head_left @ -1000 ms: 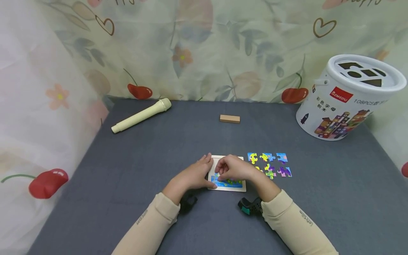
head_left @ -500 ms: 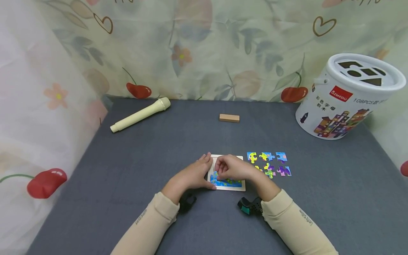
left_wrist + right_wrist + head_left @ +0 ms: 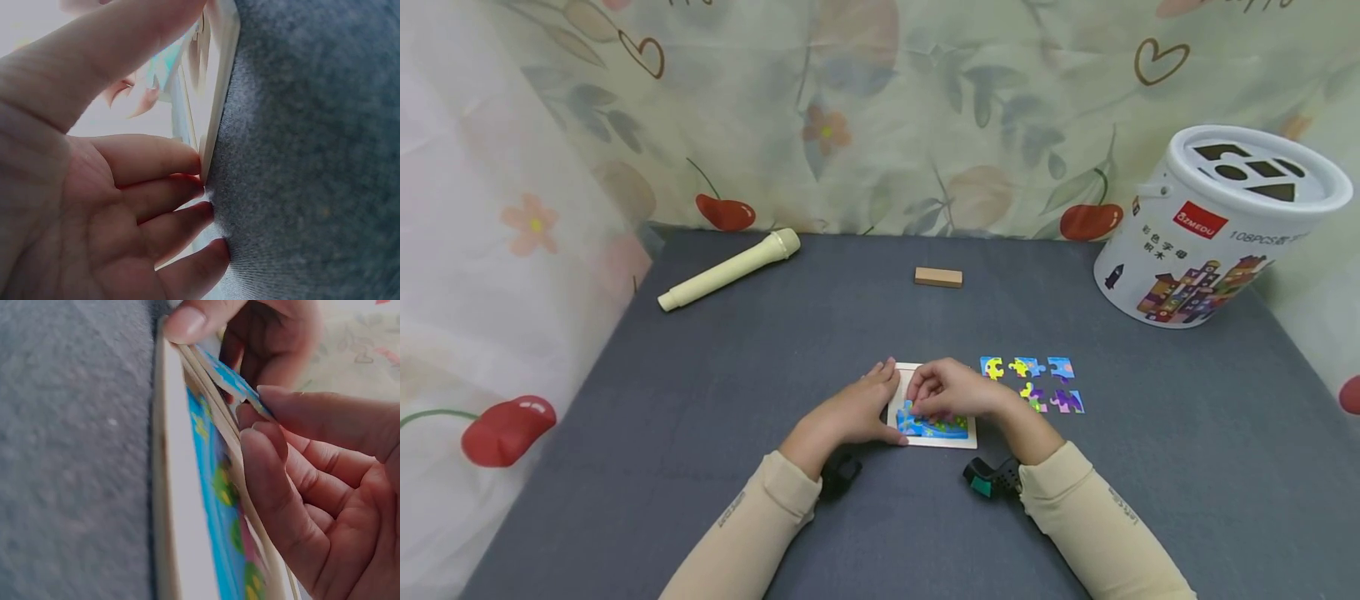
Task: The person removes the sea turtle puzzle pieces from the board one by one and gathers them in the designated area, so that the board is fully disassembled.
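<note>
The right hand [image 3: 953, 389] has edged slightly toward twelve o'clock and pinches a thin blue jigsaw piece [image 3: 232, 379], tilted over the shallow pale-wood tray [image 3: 943, 442] and so not yet flat. The left hand [image 3: 859, 410], fingers extended, touches the tray's nine-o'clock side; loose multicoloured pieces [image 3: 1036, 367] lie near three o'clock on the grey bench [image 3: 820, 333].
</note>
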`<action>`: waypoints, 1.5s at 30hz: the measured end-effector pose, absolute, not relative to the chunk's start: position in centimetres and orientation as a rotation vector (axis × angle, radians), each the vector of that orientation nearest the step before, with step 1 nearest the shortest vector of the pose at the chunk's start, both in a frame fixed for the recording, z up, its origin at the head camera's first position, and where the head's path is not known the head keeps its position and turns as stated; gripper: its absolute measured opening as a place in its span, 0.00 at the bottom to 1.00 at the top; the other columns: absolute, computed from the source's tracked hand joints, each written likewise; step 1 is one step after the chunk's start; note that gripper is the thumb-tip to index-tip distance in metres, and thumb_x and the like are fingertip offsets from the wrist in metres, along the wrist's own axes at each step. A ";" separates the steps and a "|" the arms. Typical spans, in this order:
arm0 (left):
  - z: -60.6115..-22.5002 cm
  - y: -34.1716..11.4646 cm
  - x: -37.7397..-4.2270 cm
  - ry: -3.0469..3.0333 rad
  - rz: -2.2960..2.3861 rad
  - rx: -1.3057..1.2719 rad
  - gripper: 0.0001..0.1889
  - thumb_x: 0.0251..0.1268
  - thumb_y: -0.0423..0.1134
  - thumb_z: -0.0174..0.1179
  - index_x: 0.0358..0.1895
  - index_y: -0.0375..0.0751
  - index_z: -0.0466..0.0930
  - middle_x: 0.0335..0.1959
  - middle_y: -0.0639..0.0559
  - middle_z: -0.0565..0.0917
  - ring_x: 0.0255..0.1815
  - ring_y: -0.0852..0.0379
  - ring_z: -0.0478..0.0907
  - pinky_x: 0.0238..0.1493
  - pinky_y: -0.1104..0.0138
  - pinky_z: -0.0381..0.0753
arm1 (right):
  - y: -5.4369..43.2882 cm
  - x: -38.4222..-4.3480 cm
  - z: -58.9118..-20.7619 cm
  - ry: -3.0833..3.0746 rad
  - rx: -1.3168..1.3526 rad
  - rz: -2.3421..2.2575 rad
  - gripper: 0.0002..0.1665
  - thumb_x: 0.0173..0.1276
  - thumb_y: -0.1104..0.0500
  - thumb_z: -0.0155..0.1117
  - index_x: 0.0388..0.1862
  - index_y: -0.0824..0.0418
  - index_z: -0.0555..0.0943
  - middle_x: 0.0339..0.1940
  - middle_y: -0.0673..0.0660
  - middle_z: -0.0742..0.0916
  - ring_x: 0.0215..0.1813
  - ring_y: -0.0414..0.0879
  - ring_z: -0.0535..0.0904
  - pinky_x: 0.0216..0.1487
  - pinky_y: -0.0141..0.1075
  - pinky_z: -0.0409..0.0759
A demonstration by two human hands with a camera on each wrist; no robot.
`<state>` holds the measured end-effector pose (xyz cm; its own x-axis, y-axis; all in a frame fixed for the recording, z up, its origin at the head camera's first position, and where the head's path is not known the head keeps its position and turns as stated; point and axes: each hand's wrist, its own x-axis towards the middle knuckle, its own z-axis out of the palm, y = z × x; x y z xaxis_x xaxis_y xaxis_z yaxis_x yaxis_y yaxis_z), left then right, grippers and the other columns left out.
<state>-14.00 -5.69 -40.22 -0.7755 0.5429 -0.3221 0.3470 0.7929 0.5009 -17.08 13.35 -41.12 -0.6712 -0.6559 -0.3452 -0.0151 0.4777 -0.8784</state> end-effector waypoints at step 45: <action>-39.9 -5.4 -13.8 2.534 0.511 0.621 0.51 0.51 0.51 0.69 0.72 0.32 0.48 0.76 0.41 0.44 0.77 0.47 0.40 0.74 0.57 0.49 | 23.1 -14.7 -41.7 2.094 -0.421 -1.310 0.17 0.62 0.60 0.64 0.41 0.74 0.74 0.29 0.55 0.82 0.27 0.38 0.79 0.34 0.32 0.83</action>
<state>-13.80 -5.37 -39.95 -0.7828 0.5091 -0.3577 0.3306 0.8274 0.4540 -14.74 23.09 -41.70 -0.7536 -0.5640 -0.3377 0.0570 0.4558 -0.8883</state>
